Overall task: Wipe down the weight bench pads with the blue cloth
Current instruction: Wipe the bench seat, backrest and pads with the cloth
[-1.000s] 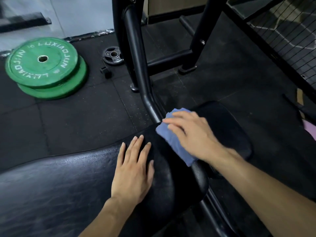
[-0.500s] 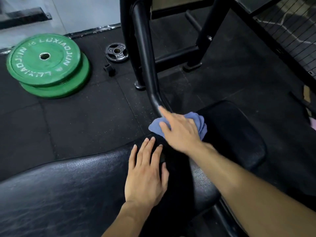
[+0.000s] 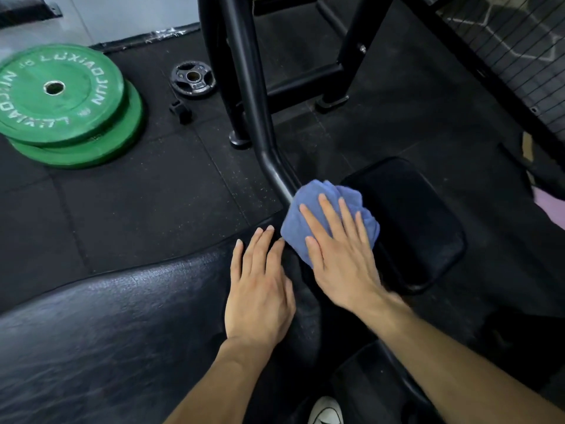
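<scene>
The right hand lies flat on the blue cloth, fingers straight and spread, pressing it down at the far end of the long bench pad, where that pad meets the black frame tube. The cloth sits bunched under the palm, its far edge touching the tube and its right edge just beside the smaller seat pad. The left hand rests on the long pad just beside the cloth — fingers straight, holding nothing, seemingly steadying.

The cloth looks soft, light and limp (it folds into loose rolls under the fingers), so it will probably drag and bunch rather than slide as a sheet; a flat palm over its middle seems the best hold, with fingertips pinning the leading edge. The pad's vinyl looks smooth and slightly glossy — likely slick enough to wipe easily.

Two green weight plates lie stacked on the floor, well apart.
</scene>
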`<state>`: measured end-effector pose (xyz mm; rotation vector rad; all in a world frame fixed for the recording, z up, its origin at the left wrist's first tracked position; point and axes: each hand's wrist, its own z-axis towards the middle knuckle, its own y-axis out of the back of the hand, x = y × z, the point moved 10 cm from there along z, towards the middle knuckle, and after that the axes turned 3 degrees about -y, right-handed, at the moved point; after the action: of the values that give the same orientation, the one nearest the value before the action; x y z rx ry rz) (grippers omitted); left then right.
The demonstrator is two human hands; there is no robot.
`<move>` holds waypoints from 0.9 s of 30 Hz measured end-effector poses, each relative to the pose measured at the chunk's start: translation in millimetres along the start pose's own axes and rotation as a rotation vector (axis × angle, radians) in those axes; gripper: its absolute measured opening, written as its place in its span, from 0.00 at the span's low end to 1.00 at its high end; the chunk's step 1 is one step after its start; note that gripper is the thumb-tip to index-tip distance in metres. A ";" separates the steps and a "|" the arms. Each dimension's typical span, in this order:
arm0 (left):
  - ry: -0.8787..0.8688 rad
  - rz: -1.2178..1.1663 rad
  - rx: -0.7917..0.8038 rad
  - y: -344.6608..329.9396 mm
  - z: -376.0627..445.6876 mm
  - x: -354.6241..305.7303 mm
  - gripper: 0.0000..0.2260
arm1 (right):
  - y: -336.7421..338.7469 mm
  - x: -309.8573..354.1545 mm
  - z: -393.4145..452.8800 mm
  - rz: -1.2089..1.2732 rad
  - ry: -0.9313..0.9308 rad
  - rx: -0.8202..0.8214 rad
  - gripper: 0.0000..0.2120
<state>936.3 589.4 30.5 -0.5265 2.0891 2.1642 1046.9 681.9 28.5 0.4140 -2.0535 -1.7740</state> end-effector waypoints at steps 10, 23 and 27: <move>-0.007 -0.078 -0.001 3.9 -1.8 -0.5 0.25 | -24.0 17.1 -169.4 0.028 -0.344 -0.040 0.27; -0.097 -0.315 0.012 6.0 -3.0 7.8 0.28 | -6.6 18.8 -90.9 0.046 -0.208 0.000 0.30; -0.128 -0.327 0.045 1.3 -2.3 10.0 0.27 | -5.9 23.7 -24.8 0.082 -0.159 0.088 0.33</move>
<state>927.0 585.4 28.7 -0.6537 1.8333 1.9108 1037.6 648.3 28.0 0.2159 -2.2302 -1.7226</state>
